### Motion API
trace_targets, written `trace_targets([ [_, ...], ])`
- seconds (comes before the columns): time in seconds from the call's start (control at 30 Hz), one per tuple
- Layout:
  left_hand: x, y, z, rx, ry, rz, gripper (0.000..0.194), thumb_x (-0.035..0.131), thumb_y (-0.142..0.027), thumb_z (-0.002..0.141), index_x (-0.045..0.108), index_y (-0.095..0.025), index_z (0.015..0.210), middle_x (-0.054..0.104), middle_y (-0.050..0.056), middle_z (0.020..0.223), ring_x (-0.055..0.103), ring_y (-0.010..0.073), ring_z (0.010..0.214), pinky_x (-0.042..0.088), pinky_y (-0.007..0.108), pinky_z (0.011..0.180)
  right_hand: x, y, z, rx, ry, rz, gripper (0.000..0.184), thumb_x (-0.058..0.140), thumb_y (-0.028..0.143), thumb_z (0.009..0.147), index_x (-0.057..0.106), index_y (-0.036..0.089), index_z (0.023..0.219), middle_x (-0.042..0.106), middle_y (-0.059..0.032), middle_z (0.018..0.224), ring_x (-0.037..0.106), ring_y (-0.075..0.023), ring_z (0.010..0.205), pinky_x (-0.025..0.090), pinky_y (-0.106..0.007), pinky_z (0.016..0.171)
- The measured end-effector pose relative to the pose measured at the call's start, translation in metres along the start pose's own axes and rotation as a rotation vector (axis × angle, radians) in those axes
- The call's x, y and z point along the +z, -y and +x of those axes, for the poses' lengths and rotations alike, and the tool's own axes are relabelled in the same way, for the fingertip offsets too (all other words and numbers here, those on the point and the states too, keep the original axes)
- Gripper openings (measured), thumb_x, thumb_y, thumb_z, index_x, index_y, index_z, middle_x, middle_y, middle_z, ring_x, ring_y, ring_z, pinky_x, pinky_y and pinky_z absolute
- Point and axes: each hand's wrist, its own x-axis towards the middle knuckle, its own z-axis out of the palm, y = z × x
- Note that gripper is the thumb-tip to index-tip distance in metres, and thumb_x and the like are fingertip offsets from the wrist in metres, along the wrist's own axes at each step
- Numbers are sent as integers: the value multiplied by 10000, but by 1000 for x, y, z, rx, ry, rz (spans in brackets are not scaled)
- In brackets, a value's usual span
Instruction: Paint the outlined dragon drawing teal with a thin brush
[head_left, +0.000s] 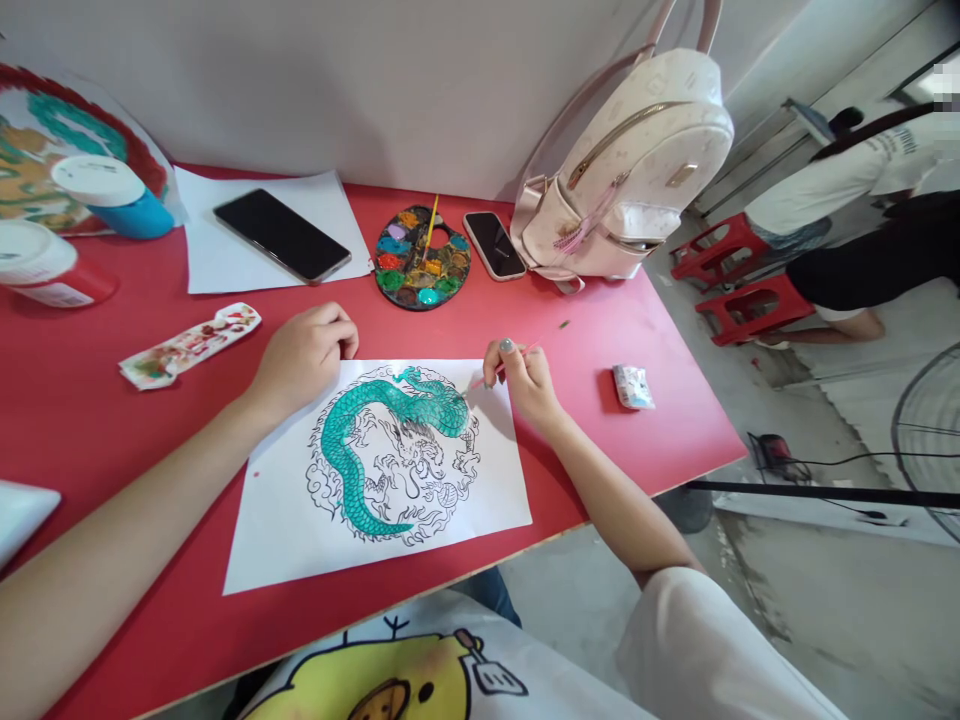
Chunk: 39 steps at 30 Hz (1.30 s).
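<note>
A sheet of white paper (277, 510) lies on the red table, printed with a line drawing of a dragon (345, 430). Teal paint covers most of the dragon's long body, while its head and the clouds around it are black outlines on white. My right hand (525, 380) pinches a thin pink paintbrush (478, 384), its tip at the upper right of the dragon's body. At the paper's upper left edge rests my left hand (304, 355), fingers curled with nothing visible in them. Beyond the paper sits a paint palette (390, 282) with several colours and a yellow brush (431, 228) lying across it.
A black phone (281, 232) rests on white sheets, and a smaller phone (495, 245) beside a pale backpack (622, 170). Paint bottles (135, 205) and a stained paper strip (191, 345) are left. A small packet (634, 387) lies right. People sit on red stools (757, 305) beyond.
</note>
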Motion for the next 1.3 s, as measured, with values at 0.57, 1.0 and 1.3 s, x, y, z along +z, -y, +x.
trace_targets([
  [0.57, -2, 1, 0, 13, -3, -24, 261, 458, -55, 885, 530, -242, 717, 671, 62, 959, 578, 234, 877, 394, 406, 782, -1, 1, 1, 3, 18, 5, 874, 452, 1000, 1051, 628, 258, 623, 632, -26, 641, 583, -176, 611, 530, -348, 661],
  [1.0, -3, -3, 0, -14, 18, -1, 253, 444, -63, 888, 528, -238, 727, 673, 73, 975, 576, 235, 893, 391, 402, 784, -1, 0, 0, 22, 105, 50, 881, 455, 958, 1086, 646, 247, 601, 618, -17, 577, 557, -154, 532, 511, -331, 607],
  [1.3, -3, -3, -1, -12, 2, -18, 265, 451, -58, 901, 525, -238, 722, 673, 69, 970, 573, 232, 891, 391, 404, 783, -2, 2, 0, 58, 165, 103, 866, 489, 979, 1054, 648, 245, 624, 635, -28, 592, 603, -167, 559, 523, -329, 598],
])
